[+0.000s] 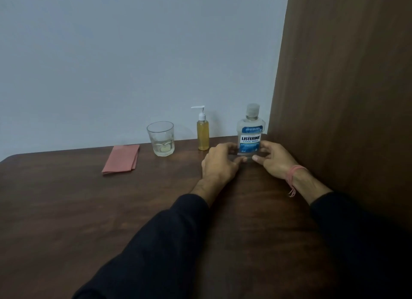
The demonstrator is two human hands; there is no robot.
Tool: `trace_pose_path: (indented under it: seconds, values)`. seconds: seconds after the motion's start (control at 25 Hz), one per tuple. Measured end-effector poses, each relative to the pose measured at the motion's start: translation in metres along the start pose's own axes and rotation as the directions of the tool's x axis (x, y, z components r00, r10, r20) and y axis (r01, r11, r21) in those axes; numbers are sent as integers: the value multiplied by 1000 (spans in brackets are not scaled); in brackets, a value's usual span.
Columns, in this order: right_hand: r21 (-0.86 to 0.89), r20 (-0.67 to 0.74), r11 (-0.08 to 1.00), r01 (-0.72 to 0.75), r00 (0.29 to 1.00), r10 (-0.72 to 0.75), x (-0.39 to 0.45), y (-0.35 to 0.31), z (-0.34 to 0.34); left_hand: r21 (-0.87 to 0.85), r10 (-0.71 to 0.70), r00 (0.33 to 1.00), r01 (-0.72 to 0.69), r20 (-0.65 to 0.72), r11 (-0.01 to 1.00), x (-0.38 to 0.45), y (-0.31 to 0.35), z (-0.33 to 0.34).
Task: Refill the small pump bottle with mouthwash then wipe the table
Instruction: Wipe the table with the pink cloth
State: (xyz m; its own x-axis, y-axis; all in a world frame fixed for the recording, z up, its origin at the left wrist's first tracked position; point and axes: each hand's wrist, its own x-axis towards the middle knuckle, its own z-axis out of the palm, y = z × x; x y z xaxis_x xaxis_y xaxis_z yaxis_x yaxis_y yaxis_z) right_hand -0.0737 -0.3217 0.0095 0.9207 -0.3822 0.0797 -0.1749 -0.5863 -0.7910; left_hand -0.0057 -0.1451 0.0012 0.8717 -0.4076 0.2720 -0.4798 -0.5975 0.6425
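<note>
so, head view, only angle there is: the person has both arms stretched out over a dark wooden table (89, 209), dark sleeves pushed up a bit past the wrists. the mouthwash bottle (250, 131) stands upright near the back right corner of the table, close to the brown wood panel (345, 98) on the right, clear cap on, blue label facing the camera. the left hand (219, 163) is cupped against the bottle's lower left side, and the right hand (275, 159) is cupped against its lower right side, fingers curled partway in around the base. both hands look like they're touching it, but can't tell how firm the hold is, and the bottle looks to be sitting on the table. there's a pink thread bracelet (295, 171) on the right wrist.

just left of the mouthwash is the small pump bottle (202, 131), upright, pump on, amber liquid inside. further left is a clear glass (160, 138) with a little liquid at the bottom, and left of that a folded pink cloth (121, 158) lying flat. behind it all is a plain pale wall (133, 53).
</note>
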Motion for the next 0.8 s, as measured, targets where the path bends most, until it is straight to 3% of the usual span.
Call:
trace_pose_path:
  seconds: [0.2,0.44,0.6,0.68,0.8]
  values:
    - [21,-12,999,-26,1000,26,79,13,5,46,-1,1000,2,-29,999,71,-9,25]
    - [16,8,999,-42,999,42,103,17,5,69,-4,998,9,-69,998,93,-17,34]
    - [59,-69,990,-126,989,129,77,7,5,26,-14,1000,14,-18,1000,65,-12,19]
    - [109,-93,984,-141,984,151,50,-3,5,21,55,998,-56,20,998,33,-12,-9]
    - [35,23,993,-110,994,109,-2,-16,18,99,90,992,-99,85,990,-27,-42,-63]
